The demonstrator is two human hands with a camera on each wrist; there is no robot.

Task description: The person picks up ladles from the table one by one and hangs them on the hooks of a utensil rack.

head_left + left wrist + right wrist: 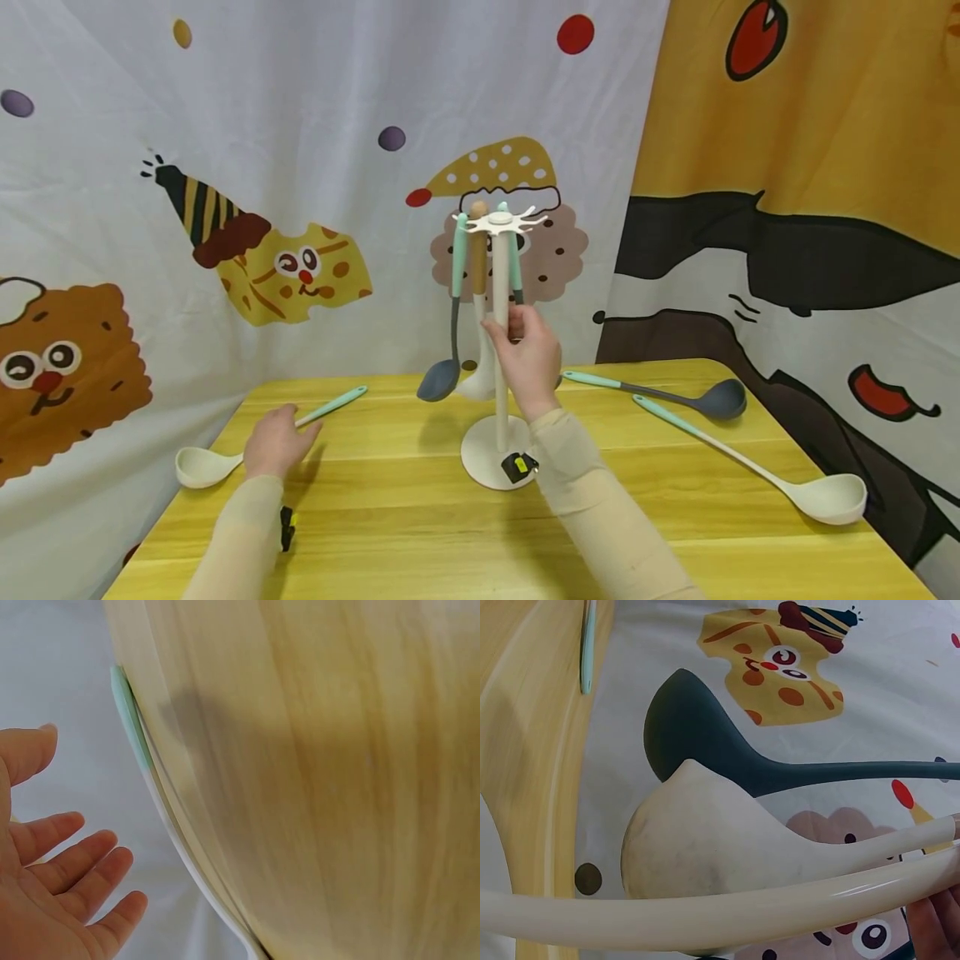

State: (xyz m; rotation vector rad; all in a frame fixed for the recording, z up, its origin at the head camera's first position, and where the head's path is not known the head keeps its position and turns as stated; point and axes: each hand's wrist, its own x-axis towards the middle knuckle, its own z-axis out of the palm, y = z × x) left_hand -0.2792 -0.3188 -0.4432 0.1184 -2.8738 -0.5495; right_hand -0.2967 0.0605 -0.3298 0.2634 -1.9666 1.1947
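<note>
My right hand (pixel 528 354) pinches the post of a white utensil stand (pixel 502 429) between thumb and fingers. From the stand's hooked top hang a dark ladle (pixel 439 379) with a mint handle, a white ladle (pixel 697 840) with a wooden-coloured handle, and another mint-handled utensil (pixel 515 267), partly hidden behind the hand. At the left, my left hand (pixel 276 442) is over a white ladle (pixel 201 468) with a mint handle lying on the table. The left wrist view shows the left fingers (pixel 105 877) spread, apart from that ladle's handle.
On the right of the wooden table (pixel 375 533) lie a dark ladle (pixel 722 400) and a white ladle (pixel 832 498), both mint-handled. A printed cartoon curtain (pixel 315 100) hangs right behind the table. Each wrist wears a small black device.
</note>
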